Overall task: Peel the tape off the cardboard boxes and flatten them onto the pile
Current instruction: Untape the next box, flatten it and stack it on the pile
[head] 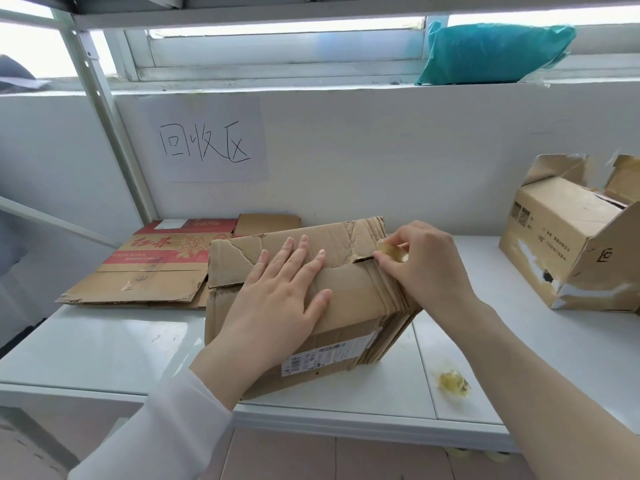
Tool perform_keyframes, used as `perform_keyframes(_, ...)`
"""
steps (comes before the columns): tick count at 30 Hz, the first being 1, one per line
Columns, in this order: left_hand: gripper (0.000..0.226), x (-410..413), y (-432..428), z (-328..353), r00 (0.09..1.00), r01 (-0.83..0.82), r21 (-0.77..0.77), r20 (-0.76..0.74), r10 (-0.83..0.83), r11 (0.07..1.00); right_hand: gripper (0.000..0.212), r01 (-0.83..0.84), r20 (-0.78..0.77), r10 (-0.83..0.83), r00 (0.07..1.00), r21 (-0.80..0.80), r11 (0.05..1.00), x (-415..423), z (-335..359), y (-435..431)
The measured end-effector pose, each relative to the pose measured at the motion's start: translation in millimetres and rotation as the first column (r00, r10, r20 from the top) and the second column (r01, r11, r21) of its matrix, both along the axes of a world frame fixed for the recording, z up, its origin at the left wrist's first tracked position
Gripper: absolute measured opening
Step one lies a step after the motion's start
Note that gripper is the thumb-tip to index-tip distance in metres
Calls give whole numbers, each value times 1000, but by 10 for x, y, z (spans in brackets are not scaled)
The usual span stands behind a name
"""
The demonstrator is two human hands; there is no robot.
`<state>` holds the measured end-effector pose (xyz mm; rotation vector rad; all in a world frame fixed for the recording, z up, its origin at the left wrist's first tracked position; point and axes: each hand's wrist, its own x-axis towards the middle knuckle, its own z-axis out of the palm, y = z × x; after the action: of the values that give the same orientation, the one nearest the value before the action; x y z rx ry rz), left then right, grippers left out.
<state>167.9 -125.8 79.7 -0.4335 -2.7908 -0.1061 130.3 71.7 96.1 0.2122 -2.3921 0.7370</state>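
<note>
A worn brown cardboard box [349, 292] with a barcode label stands on the white shelf [121, 344] in the middle. My left hand [280, 296] lies flat on its top, fingers straight, pressing it down. My right hand [426, 265] is at the box's right top edge and pinches a crumpled strip of clear yellowish tape [391, 251] that lifts off the box. Behind and to the left lies the pile of flattened boxes [149, 271], the top one printed in red.
Another brown box [568, 244] with torn open flaps stands at the far right. A balled-up wad of tape [453, 384] lies on the shelf near the front right. A paper sign [207, 140] hangs on the back wall; a teal bag [491, 53] sits on the window ledge.
</note>
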Motion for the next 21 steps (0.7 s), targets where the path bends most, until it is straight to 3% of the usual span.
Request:
perform_keyframes(2,83,31,4,3,1000,9,11,-8,-9,1000,14,31,55,-17,998,-251,968,-45,-8,86)
perform_keyframes(3,82,43,4,2,1000,11,8,-12,-11,1000,15,48,118,7,993,-454,890,-75,-39,133)
perform_keyframes(5,81,56,0,1,1000,18,8,-17,-18,1000,14,114,220,113,969,-801,588,-122,-150,182)
perform_keyframes(6,81,57,0,4,1000,22,19,-17,-22,1000,15,159,257,154,954,-869,468,-149,-233,189)
perform_keyframes(7,81,56,-3,7,1000,23,27,-17,-23,999,17,202,292,175,940,-892,404,-175,-310,180)
perform_keyframes(9,81,51,-11,14,1000,18,27,-18,-17,999,20,227,302,145,942,-893,389,-208,-401,145)
perform_keyframes(11,81,51,-15,21,1000,14,35,-11,-14,999,19,177,246,74,966,-845,505,-208,-404,144)
perform_keyframes(13,81,45,-15,23,1000,6,29,-8,-6,1000,12,68,190,153,970,-811,581,-140,-347,164)
perform_keyframes(14,82,42,-12,28,1000,2,30,-10,-1,1000,15,2,169,253,953,-835,550,-103,-324,181)
perform_keyframes(16,81,42,-5,34,1000,-2,18,-8,2,1000,19,-87,100,472,876,-930,357,-52,-297,236)
perform_keyframes(18,81,55,1,37,1000,5,15,-6,-5,1000,22,-68,61,577,815,-977,201,-44,-291,307)
perform_keyframes(21,80,87,4,39,1000,2,6,-7,-2,1000,39,25,116,674,729,-989,142,-61,-278,344)
